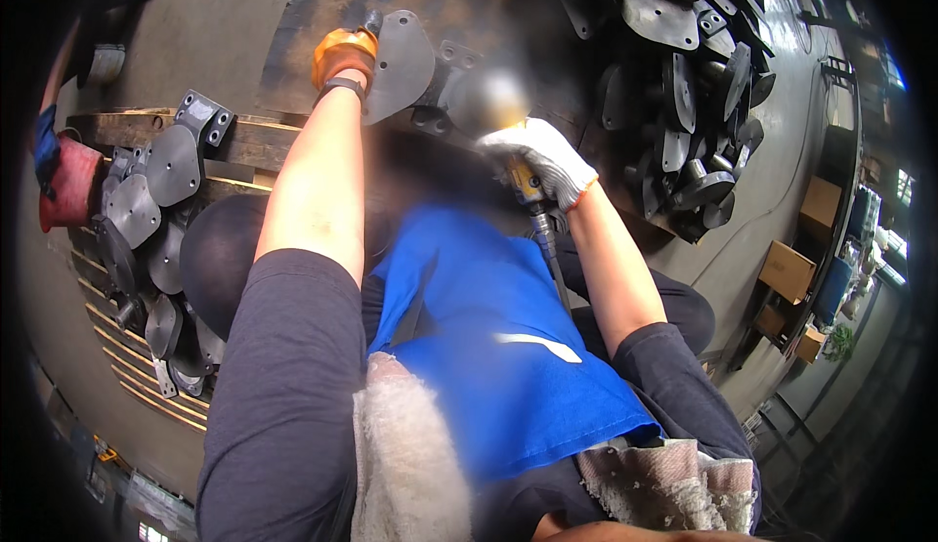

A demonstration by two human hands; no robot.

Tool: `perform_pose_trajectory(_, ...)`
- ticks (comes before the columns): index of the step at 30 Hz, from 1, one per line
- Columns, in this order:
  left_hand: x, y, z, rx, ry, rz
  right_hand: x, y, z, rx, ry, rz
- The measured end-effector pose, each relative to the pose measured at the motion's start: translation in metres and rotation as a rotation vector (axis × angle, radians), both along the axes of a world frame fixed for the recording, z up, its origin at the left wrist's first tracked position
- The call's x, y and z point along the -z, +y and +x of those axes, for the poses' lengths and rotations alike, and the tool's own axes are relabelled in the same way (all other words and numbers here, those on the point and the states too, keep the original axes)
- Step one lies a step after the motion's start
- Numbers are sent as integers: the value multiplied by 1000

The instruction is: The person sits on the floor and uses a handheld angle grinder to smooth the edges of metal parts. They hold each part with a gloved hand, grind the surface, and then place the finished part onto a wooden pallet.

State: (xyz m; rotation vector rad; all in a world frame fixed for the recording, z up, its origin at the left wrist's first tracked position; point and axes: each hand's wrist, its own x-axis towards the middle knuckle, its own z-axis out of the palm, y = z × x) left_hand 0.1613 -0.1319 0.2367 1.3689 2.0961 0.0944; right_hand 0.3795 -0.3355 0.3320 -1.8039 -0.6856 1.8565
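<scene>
My left hand (343,55), in an orange glove, grips the edge of a grey metal plate part (403,62) and steadies it on the floor. My right hand (543,156), in a white knit glove, is closed around a yellow pneumatic grinder (529,188) with an air hose running back toward me. The grinder's spinning disc (488,101) is blurred and sits right against the part, beside the plate. A blue apron (489,337) covers my lap below both arms.
A wooden pallet (244,142) at left carries several grey plate parts (147,200). A large heap of similar dark parts (684,83) lies at upper right. A red bucket (68,183) stands at far left, and cardboard boxes (787,271) at right.
</scene>
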Motion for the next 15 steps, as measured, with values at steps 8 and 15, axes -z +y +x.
perform_pose_trajectory(8, 10, 1, -1, 38, 31, 35, 11, 0, -9, -18, -10, 89)
perform_pose_trajectory(15, 18, 2, -4, 34, 49, 65, 4, 2, -9, 24, 41, -5)
